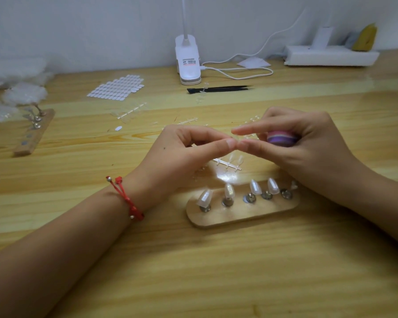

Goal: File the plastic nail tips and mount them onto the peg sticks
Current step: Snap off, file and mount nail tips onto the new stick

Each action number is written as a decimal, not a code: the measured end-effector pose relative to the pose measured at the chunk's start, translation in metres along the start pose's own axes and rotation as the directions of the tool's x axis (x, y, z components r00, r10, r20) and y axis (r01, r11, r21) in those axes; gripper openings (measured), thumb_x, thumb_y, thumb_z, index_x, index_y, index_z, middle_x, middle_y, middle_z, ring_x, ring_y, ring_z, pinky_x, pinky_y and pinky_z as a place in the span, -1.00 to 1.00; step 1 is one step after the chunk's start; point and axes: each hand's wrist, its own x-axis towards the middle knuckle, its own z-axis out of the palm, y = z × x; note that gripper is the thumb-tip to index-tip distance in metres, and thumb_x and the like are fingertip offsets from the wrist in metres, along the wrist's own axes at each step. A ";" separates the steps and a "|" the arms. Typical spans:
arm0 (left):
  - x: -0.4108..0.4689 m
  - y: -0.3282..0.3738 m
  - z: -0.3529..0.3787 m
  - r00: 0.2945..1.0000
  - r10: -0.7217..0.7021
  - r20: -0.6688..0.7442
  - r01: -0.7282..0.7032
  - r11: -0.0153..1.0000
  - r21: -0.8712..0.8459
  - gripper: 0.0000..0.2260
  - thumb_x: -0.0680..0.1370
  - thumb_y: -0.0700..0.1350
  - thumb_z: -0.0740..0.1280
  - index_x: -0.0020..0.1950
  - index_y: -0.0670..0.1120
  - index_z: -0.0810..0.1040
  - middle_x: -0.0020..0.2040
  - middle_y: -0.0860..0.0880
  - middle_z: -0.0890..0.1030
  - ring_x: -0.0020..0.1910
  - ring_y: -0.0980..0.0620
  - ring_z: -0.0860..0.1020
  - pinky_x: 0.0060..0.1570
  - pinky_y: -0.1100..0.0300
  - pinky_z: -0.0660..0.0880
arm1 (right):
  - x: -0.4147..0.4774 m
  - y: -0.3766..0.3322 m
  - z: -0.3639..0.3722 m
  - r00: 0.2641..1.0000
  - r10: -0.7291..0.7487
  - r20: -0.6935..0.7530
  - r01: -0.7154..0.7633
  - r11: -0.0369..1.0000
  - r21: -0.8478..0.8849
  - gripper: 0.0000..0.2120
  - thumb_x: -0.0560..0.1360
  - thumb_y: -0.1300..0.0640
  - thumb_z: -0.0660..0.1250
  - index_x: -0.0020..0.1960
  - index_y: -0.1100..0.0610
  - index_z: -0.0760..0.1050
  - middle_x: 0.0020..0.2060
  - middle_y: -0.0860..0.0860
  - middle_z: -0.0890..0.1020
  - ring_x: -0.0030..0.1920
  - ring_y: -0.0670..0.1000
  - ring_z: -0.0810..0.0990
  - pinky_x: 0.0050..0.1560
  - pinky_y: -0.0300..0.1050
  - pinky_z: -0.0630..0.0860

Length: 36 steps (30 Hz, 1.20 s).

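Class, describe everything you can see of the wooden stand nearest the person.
The wooden stand is a flat pale-brown board with rounded ends, lying on the wooden table, its right end farther away. Five metal pegs stand in a row on it. Four carry clear pointed nail tips; the fifth, beside the right forearm, is partly hidden.

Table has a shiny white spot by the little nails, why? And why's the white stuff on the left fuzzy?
Head view: the spot on the glossy light wooden table is glare, light bouncing off just behind the oval wooden peg board; head view, left edge: the white crinkly heap is blurred, near the wide lens's rim.
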 end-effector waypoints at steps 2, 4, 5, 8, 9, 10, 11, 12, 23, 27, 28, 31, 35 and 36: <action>0.000 0.000 0.000 1.000 0.003 -0.003 -0.003 1.000 0.010 -0.92 0.47 -0.13 0.41 -0.13 -0.09 0.69 -0.36 0.17 0.60 -0.30 0.30 0.52 -0.25 0.50 0.37 | 0.000 -0.001 -0.001 1.000 -0.016 0.012 0.016 0.999 -0.030 -0.72 0.39 -0.01 0.44 0.06 0.06 0.66 -0.30 0.09 0.55 -0.27 0.04 0.52 -0.20 -0.13 0.47; 0.000 0.001 0.000 1.000 0.009 0.000 -0.009 1.000 0.021 -0.92 0.49 -0.14 0.39 -0.13 -0.07 0.69 -0.38 0.18 0.60 -0.32 0.31 0.50 -0.26 0.50 0.36 | 0.000 -0.003 -0.003 0.999 -0.036 0.030 0.038 0.997 -0.069 -0.71 0.39 -0.02 0.43 0.06 0.06 0.66 -0.30 0.08 0.54 -0.29 0.00 0.51 -0.22 -0.20 0.44; -0.001 0.002 0.001 1.000 0.011 0.004 -0.011 1.000 0.026 -0.90 0.51 -0.15 0.37 -0.14 -0.06 0.69 -0.40 0.19 0.58 -0.34 0.32 0.49 -0.28 0.51 0.35 | 0.001 -0.004 -0.004 0.998 -0.038 0.039 0.042 0.996 -0.082 -0.71 0.39 -0.03 0.42 0.06 0.06 0.66 -0.30 0.09 0.53 -0.29 -0.01 0.50 -0.22 -0.21 0.43; -0.002 0.003 0.002 0.999 0.028 -0.033 -0.026 0.998 0.053 -0.88 0.53 -0.15 0.36 -0.14 -0.04 0.69 -0.38 0.15 0.60 -0.35 0.27 0.47 -0.28 0.46 0.34 | 0.007 -0.010 -0.014 0.998 -0.034 0.043 0.038 0.994 -0.101 -0.73 0.38 -0.03 0.42 0.04 0.04 0.65 -0.29 0.10 0.54 -0.30 -0.02 0.48 -0.24 -0.23 0.41; -0.002 0.003 0.002 0.998 0.036 -0.058 -0.032 0.998 0.062 -0.88 0.52 -0.13 0.37 -0.15 -0.03 0.69 -0.35 0.09 0.63 -0.32 0.21 0.48 -0.26 0.41 0.36 | 0.009 -0.012 -0.019 0.998 -0.035 0.048 0.041 0.993 -0.113 -0.73 0.38 -0.03 0.42 0.04 0.03 0.64 -0.28 0.08 0.55 -0.30 -0.04 0.48 -0.25 -0.25 0.40; -0.002 0.002 0.003 0.996 0.043 -0.083 -0.037 0.997 0.073 -0.88 0.52 -0.12 0.37 -0.16 -0.01 0.70 -0.29 0.00 0.66 -0.29 0.10 0.51 -0.24 0.35 0.39 | 0.011 -0.014 -0.025 0.997 -0.033 0.065 0.041 0.991 -0.126 -0.73 0.38 -0.04 0.42 0.03 0.03 0.65 -0.29 0.05 0.55 -0.31 -0.05 0.47 -0.27 -0.28 0.40; -0.002 0.001 0.003 0.993 0.050 -0.105 -0.041 0.995 0.085 -0.88 0.52 -0.11 0.38 -0.17 0.00 0.70 -0.22 -0.06 0.67 -0.24 -0.06 0.53 -0.21 0.30 0.39 | 0.011 -0.015 -0.031 0.995 -0.030 0.092 0.042 0.989 -0.139 -0.73 0.38 -0.06 0.41 0.03 0.02 0.65 -0.29 0.04 0.55 -0.32 -0.04 0.47 -0.29 -0.28 0.40; -0.001 0.001 0.003 0.991 0.056 -0.121 -0.044 0.995 0.092 -0.87 0.52 -0.11 0.38 -0.18 0.01 0.69 -0.18 -0.08 0.68 -0.17 -0.16 0.54 -0.18 0.25 0.40 | 0.008 -0.015 -0.036 0.993 -0.025 0.119 0.043 0.988 -0.149 -0.73 0.37 -0.06 0.41 0.03 0.02 0.65 -0.30 0.04 0.55 -0.32 -0.02 0.48 -0.30 -0.27 0.41; -0.002 0.003 0.005 0.986 0.100 -0.131 -0.082 0.987 0.138 -0.90 0.47 -0.07 0.39 -0.22 0.00 0.68 -0.18 -0.22 0.64 -0.24 -0.15 0.49 -0.28 0.35 0.36 | -0.050 0.002 -0.047 0.993 0.020 0.115 -0.015 0.999 -0.044 -0.81 0.37 -0.05 0.46 -0.05 -0.02 0.65 -0.29 -0.08 0.61 -0.28 -0.09 0.58 -0.24 -0.37 0.45; -0.002 0.003 0.003 0.988 0.094 -0.120 -0.079 0.989 0.124 -0.89 0.48 -0.09 0.40 -0.23 -0.01 0.68 -0.29 -0.07 0.64 -0.41 0.15 0.41 -0.39 0.44 0.31 | -0.049 0.007 -0.048 0.989 0.016 0.145 -0.016 1.000 0.000 -0.78 0.32 -0.06 0.45 -0.06 -0.02 0.67 -0.35 -0.05 0.57 -0.34 -0.03 0.53 -0.28 -0.32 0.45; -0.002 0.003 0.004 0.989 0.095 -0.117 -0.080 0.989 0.126 -0.89 0.49 -0.10 0.39 -0.23 -0.01 0.68 -0.32 -0.04 0.62 -0.43 0.20 0.39 -0.41 0.46 0.29 | -0.048 0.008 -0.048 0.990 0.014 0.143 -0.015 1.000 0.008 -0.78 0.32 -0.07 0.46 -0.07 -0.03 0.67 -0.36 -0.05 0.57 -0.35 -0.04 0.52 -0.28 -0.33 0.44; -0.001 0.002 0.005 0.988 0.088 -0.124 -0.072 0.989 0.128 -0.89 0.49 -0.12 0.40 -0.22 -0.03 0.68 -0.42 0.09 0.54 -0.49 0.22 0.35 -0.47 0.48 0.24 | -0.048 0.010 -0.048 0.990 0.014 0.141 -0.016 1.000 0.012 -0.78 0.32 -0.08 0.46 -0.07 -0.04 0.68 -0.37 -0.02 0.55 -0.36 -0.05 0.50 -0.28 -0.36 0.40; -0.002 0.003 0.006 0.987 0.077 -0.143 -0.056 0.988 0.147 -0.86 0.51 -0.17 0.36 -0.22 -0.05 0.67 -0.47 0.17 0.50 -0.51 0.23 0.34 -0.49 0.49 0.21 | -0.048 0.011 -0.047 0.989 0.021 0.143 -0.023 1.000 0.013 -0.77 0.33 -0.07 0.46 -0.07 0.00 0.69 -0.38 -0.04 0.52 -0.37 -0.07 0.47 -0.26 -0.36 0.37; -0.001 0.004 0.006 0.987 0.076 -0.143 -0.054 0.987 0.149 -0.85 0.51 -0.17 0.36 -0.22 -0.05 0.67 -0.46 0.17 0.51 -0.50 0.23 0.34 -0.48 0.48 0.22 | -0.048 0.010 -0.047 0.989 0.020 0.145 -0.021 1.000 0.005 -0.77 0.32 -0.06 0.46 -0.08 0.02 0.69 -0.38 -0.04 0.52 -0.37 -0.07 0.47 -0.27 -0.37 0.37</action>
